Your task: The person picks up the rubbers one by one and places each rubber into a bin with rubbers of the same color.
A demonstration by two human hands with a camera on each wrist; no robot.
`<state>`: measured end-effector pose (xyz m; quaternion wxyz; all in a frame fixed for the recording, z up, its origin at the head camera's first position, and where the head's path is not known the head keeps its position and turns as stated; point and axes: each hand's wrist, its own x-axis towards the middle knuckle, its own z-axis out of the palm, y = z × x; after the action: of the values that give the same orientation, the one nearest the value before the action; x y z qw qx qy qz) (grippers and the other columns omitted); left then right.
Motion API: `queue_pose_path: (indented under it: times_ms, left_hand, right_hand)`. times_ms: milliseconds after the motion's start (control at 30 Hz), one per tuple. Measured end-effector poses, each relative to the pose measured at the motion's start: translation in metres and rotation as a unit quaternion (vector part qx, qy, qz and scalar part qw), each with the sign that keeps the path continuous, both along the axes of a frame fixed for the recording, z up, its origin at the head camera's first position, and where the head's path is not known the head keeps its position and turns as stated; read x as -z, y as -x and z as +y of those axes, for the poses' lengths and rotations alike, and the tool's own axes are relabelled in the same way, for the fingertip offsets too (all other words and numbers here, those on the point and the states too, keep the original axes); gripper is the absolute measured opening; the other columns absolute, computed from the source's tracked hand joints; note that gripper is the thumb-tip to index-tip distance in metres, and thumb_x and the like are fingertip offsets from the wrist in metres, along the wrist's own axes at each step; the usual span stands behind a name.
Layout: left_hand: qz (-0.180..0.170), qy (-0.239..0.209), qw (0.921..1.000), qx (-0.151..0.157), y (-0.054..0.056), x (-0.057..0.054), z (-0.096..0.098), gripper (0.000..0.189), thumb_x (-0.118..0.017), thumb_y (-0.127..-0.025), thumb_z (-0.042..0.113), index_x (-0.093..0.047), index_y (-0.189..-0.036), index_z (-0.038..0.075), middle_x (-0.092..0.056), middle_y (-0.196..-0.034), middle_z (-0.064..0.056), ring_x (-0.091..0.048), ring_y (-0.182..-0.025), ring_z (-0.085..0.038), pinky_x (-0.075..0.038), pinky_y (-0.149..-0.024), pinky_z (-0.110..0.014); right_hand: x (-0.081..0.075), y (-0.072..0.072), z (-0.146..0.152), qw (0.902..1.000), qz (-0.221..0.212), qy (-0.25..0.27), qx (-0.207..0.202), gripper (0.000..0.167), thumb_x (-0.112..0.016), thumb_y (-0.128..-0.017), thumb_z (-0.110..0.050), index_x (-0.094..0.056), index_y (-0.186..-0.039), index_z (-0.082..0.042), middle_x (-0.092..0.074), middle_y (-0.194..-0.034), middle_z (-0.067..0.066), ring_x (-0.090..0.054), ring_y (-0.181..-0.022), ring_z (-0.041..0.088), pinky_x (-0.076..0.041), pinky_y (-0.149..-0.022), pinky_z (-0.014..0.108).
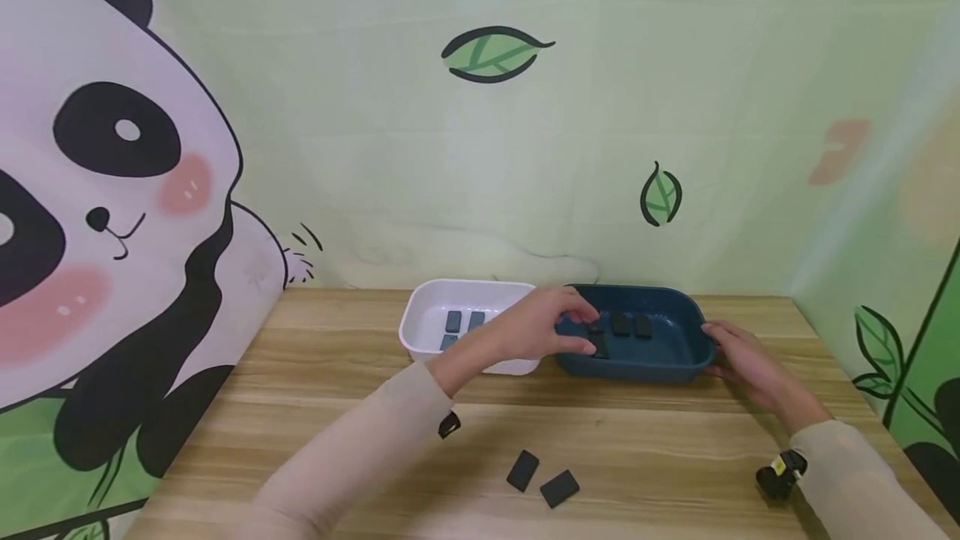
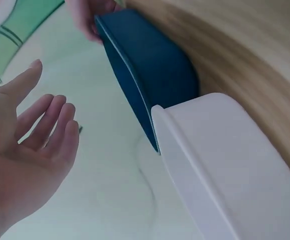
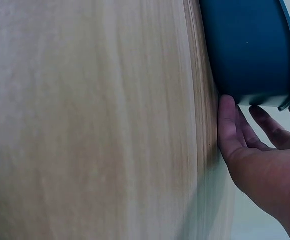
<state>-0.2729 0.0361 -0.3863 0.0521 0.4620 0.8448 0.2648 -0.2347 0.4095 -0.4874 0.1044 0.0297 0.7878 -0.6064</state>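
My left hand [image 1: 542, 325] hovers over the left end of a dark blue plastic tub [image 1: 630, 372], its thumb and fingers apart. In the left wrist view, nothing lies in that hand's palm or between its fingers. Several small dark rectangular pieces [image 1: 620, 324] lie in the blue tub, some partly behind the left fingers. At the tub's right end my right hand [image 1: 750, 365] grips it, the thumb at the rim and fingers against the lower end wall [image 3: 255, 55]. Left of it a white tub [image 1: 412, 330] contains grey-blue rectangular pieces [image 1: 453, 322]; my left hand and forearm hide part of it.
Two black rectangular pieces [image 1: 522, 471] lie on the wooden table [image 1: 637, 457] nearer to me, between my forearms. Close behind both tubs stands a pale green wall covering [image 1: 360, 148] printed with a panda and leaves.
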Motion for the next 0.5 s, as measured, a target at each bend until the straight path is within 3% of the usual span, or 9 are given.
queue_pose_path:
  times_ms: [133, 333, 500]
  left_hand:
    - [-0.016, 0.01, 0.9996, 0.02, -0.02, 0.006, -0.023, 0.045, -0.083, -0.094, 0.033, -0.072, -0.131, 0.011, -0.07, -0.123, 0.001, -0.063, -0.111, -0.01, -0.053, -0.097, -0.022]
    - [-0.067, 0.032, 0.9968, 0.031, -0.04, 0.031, -0.053, 0.04, -0.086, -0.092, 0.026, -0.074, -0.126, 0.009, -0.072, -0.121, -0.002, -0.064, -0.109, -0.008, -0.054, -0.099, -0.026]
    - [-0.107, 0.082, 0.9899, 0.045, -0.054, 0.052, -0.069, 0.043, -0.086, -0.092, 0.028, -0.073, -0.129, 0.01, -0.072, -0.122, 0.005, -0.064, -0.11, -0.004, -0.054, -0.097, -0.023]
  right_hand:
    - [-0.001, -0.001, -0.001, 1.0, 0.001, 0.0, 0.0, 0.069, -0.032, -0.117, -0.037, -0.018, -0.159, 0.016, -0.027, -0.159, 0.038, -0.055, -0.116, 0.007, -0.059, -0.092, 0.028]
    - [-0.002, -0.001, -0.002, 1.0, -0.001, -0.002, -0.001, 0.072, -0.032, -0.117, -0.039, -0.016, -0.16, 0.016, -0.026, -0.161, 0.038, -0.055, -0.113, 0.004, -0.058, -0.093, 0.027]
    - [-0.001, -0.001, -0.002, 1.0, -0.001, -0.006, 0.001, 0.073, -0.032, -0.116, -0.041, -0.017, -0.16, 0.016, -0.027, -0.161, 0.038, -0.054, -0.119, 0.011, -0.058, -0.092, 0.026]
